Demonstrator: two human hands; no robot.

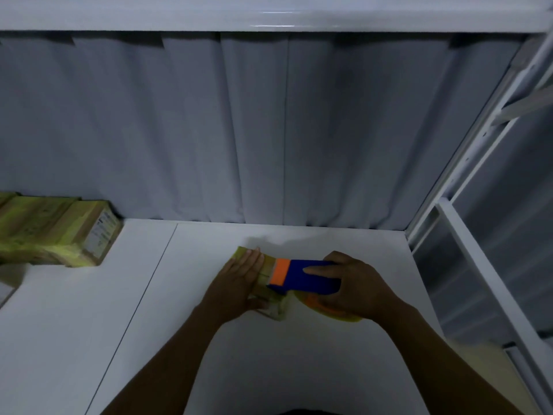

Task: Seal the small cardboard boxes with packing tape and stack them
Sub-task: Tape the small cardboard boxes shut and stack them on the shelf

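- Blue and orange tape dispenser (302,277) sits on top of a small cardboard box (273,308).
- The box is in the middle of the white table (89,324).
- The right hand (356,286) grips the dispenser with curled fingers.
- The left hand (236,283) lies flat on the box, fingers straight.
- A stack of taped boxes (51,229) stands far off at the left, by the grey curtain (269,130).
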